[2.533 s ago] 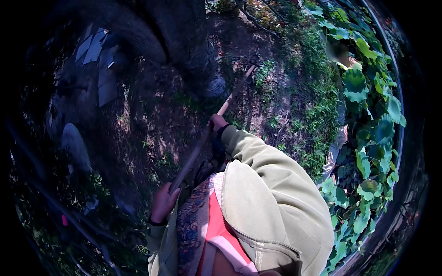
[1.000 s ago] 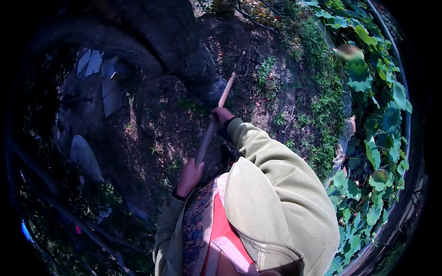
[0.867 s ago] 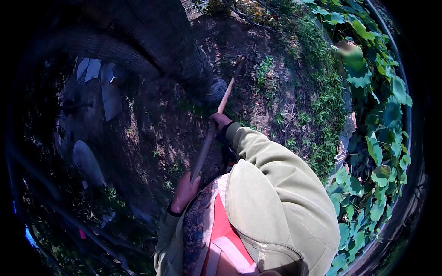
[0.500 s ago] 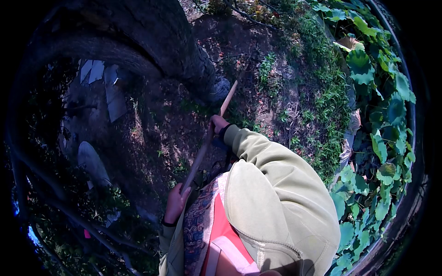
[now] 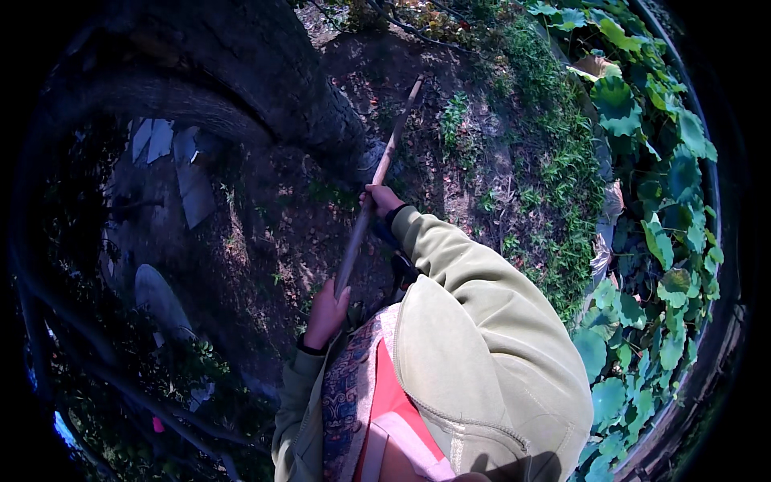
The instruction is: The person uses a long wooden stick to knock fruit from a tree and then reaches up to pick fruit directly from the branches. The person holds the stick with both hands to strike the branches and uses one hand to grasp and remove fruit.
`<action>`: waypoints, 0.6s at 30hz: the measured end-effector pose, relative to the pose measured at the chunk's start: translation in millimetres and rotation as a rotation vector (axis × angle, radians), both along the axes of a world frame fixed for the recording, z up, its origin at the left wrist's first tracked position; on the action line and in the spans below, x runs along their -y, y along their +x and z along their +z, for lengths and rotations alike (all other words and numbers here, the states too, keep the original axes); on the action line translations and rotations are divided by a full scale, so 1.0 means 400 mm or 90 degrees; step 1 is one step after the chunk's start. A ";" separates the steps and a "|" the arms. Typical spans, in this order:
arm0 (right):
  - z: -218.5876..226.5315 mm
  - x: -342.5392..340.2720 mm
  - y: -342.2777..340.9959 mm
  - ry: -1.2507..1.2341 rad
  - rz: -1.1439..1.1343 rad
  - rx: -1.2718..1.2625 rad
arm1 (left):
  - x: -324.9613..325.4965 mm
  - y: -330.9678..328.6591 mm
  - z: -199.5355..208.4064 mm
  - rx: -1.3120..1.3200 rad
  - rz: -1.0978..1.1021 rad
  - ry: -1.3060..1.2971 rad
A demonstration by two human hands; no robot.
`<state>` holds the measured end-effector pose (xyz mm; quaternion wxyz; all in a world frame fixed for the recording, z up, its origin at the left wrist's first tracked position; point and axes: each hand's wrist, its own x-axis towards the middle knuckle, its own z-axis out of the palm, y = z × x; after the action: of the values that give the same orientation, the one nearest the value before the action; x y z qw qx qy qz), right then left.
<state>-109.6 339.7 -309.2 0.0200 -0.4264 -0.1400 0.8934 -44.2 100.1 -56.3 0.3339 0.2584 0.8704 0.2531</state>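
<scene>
A long wooden pole (image 5: pixel 391 147) slants from my body up and away over the shaded soil, its far end reaching past the foot of a tree. Near its lower end, my left hand (image 5: pixel 327 313) is closed round the wood beside my patterned apron. Farther along the shaft, my right hand (image 5: pixel 381 199) grips it with fingers wrapped over. What the far end carries, if anything, is too dark to make out. Both arms wear light green sleeves with dark cuffs.
A thick tree trunk (image 5: pixel 321 120) leans in from the upper left, close to the pole. Pale flat slabs (image 5: pixel 193 181) lie on the ground at left, near dark branches (image 5: pixel 144 394). To the right runs grass (image 5: pixel 554 193), then a bed of broad-leaved plants (image 5: pixel 675 241).
The pole has swung steeper and farther away, its far part now showing in light. My left hand has moved up and right, my right hand slightly up and left.
</scene>
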 end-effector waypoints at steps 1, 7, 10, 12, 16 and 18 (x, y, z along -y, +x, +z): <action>-0.019 0.018 0.010 -0.004 0.043 0.029 | 0.006 -0.001 -0.011 0.001 -0.007 0.001; -0.022 0.120 0.052 0.062 0.137 0.055 | 0.089 0.059 -0.022 0.015 0.065 -0.009; -0.103 0.096 0.032 0.030 0.151 0.015 | 0.092 0.042 -0.032 0.009 0.060 0.013; -0.077 0.089 0.022 0.053 0.131 0.005 | 0.089 0.045 -0.025 0.002 0.070 0.019; 0.036 0.031 0.003 0.103 0.083 -0.007 | 0.022 0.032 0.011 -0.033 0.063 0.039; 0.094 -0.019 -0.007 0.147 0.050 -0.027 | -0.016 0.017 0.008 -0.040 0.059 0.057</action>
<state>-112.4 347.4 -271.5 0.0371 -0.3967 -0.2581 0.8801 -37.4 106.5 -53.0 0.2827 0.2404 0.8792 0.2988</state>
